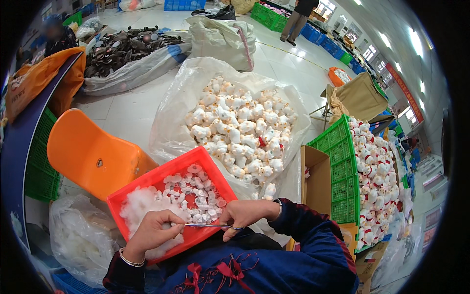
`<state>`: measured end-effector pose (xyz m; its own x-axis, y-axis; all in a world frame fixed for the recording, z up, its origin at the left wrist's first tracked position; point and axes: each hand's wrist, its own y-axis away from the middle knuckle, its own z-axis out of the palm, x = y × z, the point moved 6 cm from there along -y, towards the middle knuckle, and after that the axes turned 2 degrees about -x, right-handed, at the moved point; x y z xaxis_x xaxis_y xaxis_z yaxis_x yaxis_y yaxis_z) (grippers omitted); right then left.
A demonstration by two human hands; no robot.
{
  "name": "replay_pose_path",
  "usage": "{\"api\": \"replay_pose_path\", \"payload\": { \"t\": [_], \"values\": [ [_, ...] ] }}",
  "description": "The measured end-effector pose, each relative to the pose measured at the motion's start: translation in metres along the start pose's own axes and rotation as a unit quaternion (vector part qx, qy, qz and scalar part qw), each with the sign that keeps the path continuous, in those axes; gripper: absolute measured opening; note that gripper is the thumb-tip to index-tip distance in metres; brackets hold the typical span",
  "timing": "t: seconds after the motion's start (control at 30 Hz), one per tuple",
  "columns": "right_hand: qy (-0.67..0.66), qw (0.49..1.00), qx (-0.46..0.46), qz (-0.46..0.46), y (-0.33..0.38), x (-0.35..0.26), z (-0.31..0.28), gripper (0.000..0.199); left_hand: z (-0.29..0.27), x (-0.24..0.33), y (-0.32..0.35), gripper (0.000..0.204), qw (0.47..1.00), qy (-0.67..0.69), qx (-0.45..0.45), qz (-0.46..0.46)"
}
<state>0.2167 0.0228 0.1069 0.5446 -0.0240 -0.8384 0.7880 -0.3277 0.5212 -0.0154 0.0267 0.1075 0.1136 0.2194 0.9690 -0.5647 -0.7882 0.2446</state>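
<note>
Workshop floor spreads behind us, while on our lap a red tray (pixel 147 188) keeps white stuffing (pixel 142 203) within reach. Our right hand (pixel 245 213) grips long metal tweezers (pixel 210 225) tightly; our left hand (pixel 154 228) pinches stuffing at their tip. A clear sack of plush toys (pixel 240 130) waits just beyond.

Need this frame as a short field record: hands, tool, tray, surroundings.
left hand: pinches white stuffing at the tool's tip
right hand: grips thin metal tool, pointing left
red tray: on lap, white fluff and small clear-wrapped pieces inside
clear bag: open, full of white plush toys
green crate: right, more plush toys
orange chair: left of tray
</note>
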Motion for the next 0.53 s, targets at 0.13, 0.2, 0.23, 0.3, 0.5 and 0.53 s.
{"api": "replay_pose_path", "payload": {
  "t": [0.13, 0.2, 0.23, 0.3, 0.5, 0.53],
  "values": [
    [0.004, 1.000, 0.004, 0.018, -0.003, 0.003, 0.001, 0.039, 0.001, 0.004, -0.004, 0.009, 0.990, -0.123, 0.033, 0.061],
    [0.009, 0.999, 0.003, 0.032, -0.007, 0.005, 0.002, 0.039, 0.003, 0.006, -0.005, 0.010, 0.977, -0.193, 0.042, 0.086],
    [0.001, 1.000, 0.002, 0.029, -0.007, 0.006, 0.003, 0.039, 0.003, 0.006, -0.005, 0.010, 0.972, -0.211, 0.044, 0.093],
    [-0.016, 1.000, 0.004, 0.022, -0.006, 0.010, 0.007, 0.039, 0.004, 0.010, -0.003, 0.009, 0.964, -0.242, 0.042, 0.107],
    [-0.014, 0.999, 0.015, 0.039, 0.010, 0.033, -0.003, 0.040, -0.046, 0.000, 0.016, 0.008, 0.941, -0.238, 0.177, 0.159],
    [-0.014, 0.999, 0.004, 0.049, 0.008, 0.037, -0.001, 0.039, -0.039, 0.015, 0.014, 0.008, 0.946, -0.223, 0.169, 0.160]
  ]
}}
